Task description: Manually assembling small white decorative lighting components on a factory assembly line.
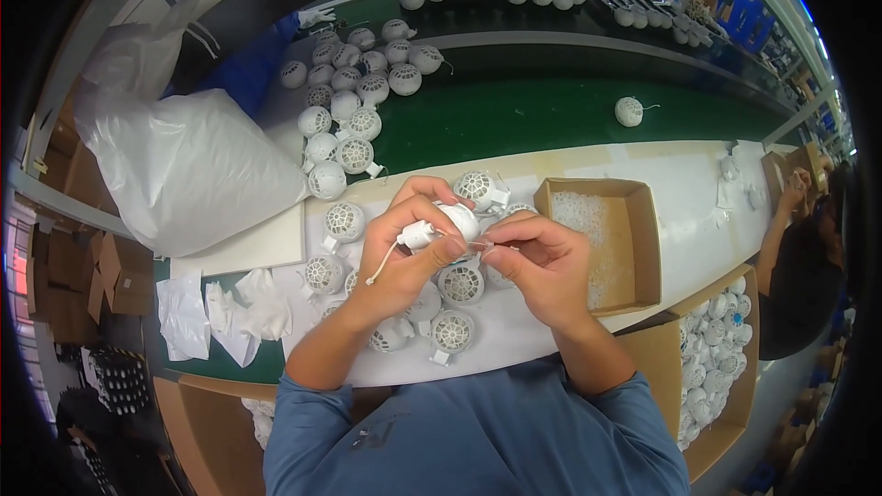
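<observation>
My left hand (393, 253) is wrapped round a white round plastic housing (452, 224) above the white worktop (514, 342). A white connector block and a short white cable (379, 266) hang out past its fingers. Close against the housing, my right hand (548, 268) is closed in a pinch, thumb against forefinger. A thin reddish wire or strip shows between the two hands' fingertips; what exactly the right fingers grip is too small to make out. Several similar white housings with latticed faces, such as one housing (453, 331), lie on the worktop under and around my hands.
Right of my hands stands an open cardboard box (650, 248) with small clear pieces. A large white plastic bag (197, 174) fills the left. More housings crowd the green conveyor (542, 110). A carton of housings (749, 349) and a co-worker (804, 266) are at the right.
</observation>
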Motion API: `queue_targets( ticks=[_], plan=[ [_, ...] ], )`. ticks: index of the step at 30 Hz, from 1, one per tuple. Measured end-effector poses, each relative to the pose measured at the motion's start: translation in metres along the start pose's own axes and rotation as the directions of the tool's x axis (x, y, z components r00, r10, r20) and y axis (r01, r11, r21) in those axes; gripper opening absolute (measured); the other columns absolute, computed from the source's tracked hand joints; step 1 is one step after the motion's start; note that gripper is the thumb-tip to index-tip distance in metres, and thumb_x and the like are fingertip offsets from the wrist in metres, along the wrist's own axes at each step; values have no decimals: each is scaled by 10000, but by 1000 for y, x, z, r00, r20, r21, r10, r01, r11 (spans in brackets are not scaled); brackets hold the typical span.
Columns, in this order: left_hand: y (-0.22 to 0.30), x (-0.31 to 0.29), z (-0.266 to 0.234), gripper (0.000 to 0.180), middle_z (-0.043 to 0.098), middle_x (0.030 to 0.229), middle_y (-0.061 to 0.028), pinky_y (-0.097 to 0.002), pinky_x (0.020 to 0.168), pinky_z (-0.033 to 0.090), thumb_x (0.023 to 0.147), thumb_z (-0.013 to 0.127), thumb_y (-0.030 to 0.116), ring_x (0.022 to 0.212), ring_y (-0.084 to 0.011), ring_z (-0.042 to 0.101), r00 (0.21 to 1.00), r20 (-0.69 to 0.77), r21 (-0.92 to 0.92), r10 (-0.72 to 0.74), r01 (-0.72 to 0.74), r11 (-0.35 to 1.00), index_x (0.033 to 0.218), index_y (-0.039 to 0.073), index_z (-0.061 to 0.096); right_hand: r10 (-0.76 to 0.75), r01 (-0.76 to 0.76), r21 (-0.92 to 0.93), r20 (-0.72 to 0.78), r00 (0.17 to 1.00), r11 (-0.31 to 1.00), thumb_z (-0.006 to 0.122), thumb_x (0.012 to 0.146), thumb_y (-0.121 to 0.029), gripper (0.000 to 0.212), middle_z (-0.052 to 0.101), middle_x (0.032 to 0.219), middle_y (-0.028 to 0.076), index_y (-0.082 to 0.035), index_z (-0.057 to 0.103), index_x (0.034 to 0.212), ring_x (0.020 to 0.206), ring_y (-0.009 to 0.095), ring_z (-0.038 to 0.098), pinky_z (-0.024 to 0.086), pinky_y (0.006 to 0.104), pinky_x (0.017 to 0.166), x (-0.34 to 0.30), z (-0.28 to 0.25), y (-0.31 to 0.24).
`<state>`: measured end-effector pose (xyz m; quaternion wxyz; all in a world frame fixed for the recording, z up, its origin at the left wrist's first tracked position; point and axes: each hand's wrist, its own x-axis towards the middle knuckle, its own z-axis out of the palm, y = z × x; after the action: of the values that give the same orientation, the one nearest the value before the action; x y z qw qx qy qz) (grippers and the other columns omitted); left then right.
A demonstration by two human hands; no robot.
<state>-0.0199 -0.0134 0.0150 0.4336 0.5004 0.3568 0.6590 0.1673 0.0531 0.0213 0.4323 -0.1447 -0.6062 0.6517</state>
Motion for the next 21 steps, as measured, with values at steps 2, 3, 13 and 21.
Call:
queue_targets(
  ticks=[2,3,13,21],
  plan=[
    [0,0,0,180,503,1212,-103,-348,1007,462,928,771,173,1194,-224,564,998,66,95,22,-28,995,1014,54,667,-34,34,-70,5,999,997,740,860,96,189,706,1016,151,69,707,1044,932,198,683,554,301,835,0,-1,0],
    [1,-1,1,180,503,1212,-103,-348,1007,462,928,771,173,1194,-224,564,998,67,94,21,-27,995,1014,54,667,-63,64,-161,15,998,985,746,855,89,186,705,1010,147,62,716,1037,930,197,675,544,299,828,0,-2,-2],
    [19,-4,11,564,520,1294,-145,-379,977,470,972,658,237,1146,-304,563,964,245,471,-103,-25,882,1467,68,446,-150,163,-349,63,987,923,770,826,64,180,702,966,123,28,749,1001,913,193,647,510,300,815,0,-7,-1],
    [33,-2,12,706,556,1200,-177,-387,966,472,937,652,217,1089,-361,577,947,284,603,-153,-52,796,1564,66,364,-147,187,-360,135,980,914,781,777,69,209,700,883,99,12,757,977,870,225,639,496,331,767,-3,-9,-5]
  ],
)
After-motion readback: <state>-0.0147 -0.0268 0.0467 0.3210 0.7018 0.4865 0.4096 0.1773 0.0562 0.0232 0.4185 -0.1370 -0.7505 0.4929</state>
